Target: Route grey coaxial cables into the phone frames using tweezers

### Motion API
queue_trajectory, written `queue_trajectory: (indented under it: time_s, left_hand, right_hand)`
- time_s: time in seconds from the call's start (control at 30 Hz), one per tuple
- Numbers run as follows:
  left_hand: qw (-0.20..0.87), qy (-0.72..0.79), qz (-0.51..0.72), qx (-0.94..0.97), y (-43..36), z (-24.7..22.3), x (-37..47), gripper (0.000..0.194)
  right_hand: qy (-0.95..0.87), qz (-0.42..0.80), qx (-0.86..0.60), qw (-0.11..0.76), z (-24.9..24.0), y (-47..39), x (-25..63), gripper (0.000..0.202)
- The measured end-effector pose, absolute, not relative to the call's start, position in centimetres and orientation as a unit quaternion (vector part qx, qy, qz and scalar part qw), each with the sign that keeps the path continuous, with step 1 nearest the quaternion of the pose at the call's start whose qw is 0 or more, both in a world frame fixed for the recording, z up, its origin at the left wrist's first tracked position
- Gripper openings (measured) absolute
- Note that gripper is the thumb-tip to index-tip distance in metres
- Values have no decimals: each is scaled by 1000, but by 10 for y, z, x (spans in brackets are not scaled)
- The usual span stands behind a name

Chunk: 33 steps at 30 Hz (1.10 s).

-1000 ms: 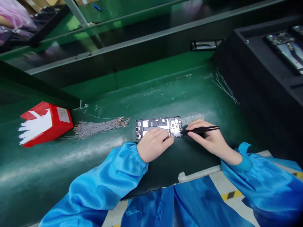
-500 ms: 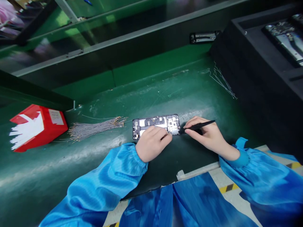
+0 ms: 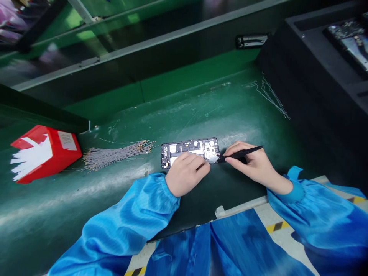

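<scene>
An opened smartphone (image 3: 212, 150) lies on the green work surface with its inner boards and battery exposed. My left hand (image 3: 188, 172) is closed over its near edge, fingers curled. Those fingertips are partly hidden, along with the middle of the phone's near side. In my right hand (image 3: 253, 163) is a pair of black tweezers (image 3: 244, 152), pinched between thumb and fingers. Their tip reaches the phone's right end by the near corner. Left of the phone lies a bundle of thin grey cables (image 3: 117, 154) with small gold ends.
A red box (image 3: 64, 147) with white paper strips stands at the left. Several loose wires (image 3: 271, 96) lie at the right, beside a black foam block (image 3: 313, 73) bearing opened phones. Another opened phone (image 3: 253, 40) rests at the back, below a metal rail (image 3: 161, 41).
The view has shifted slightly. Both hands keep nearly the same pose at the phone, with the tweezers' tip still at its right end.
</scene>
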<state>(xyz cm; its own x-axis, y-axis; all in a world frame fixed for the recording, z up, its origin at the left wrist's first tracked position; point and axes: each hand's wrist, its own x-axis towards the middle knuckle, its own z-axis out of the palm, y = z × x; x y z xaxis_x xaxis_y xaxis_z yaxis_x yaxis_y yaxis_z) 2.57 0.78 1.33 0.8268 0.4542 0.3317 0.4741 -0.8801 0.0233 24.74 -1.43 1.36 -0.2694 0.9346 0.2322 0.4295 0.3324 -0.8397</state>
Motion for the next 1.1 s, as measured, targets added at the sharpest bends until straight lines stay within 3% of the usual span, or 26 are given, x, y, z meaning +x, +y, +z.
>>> queue_trajectory:
  time_s: [0.3,0.57,0.87,1.1]
  left_hand:
    - [18,-250,-168,-954,8,14,27,17]
    - [-83,-295,-158,-939,12,10,27,21]
    - [-134,-353,-165,-911,15,11,34,21]
    - [-184,-337,-188,-904,15,10,32,26]
  right_hand:
    - [-790,289,-392,371,16,-19,242,16]
    - [-782,313,-418,341,16,-11,248,9]
    - [-875,209,-392,193,13,17,242,29]
    - [-882,210,-384,176,12,18,240,26]
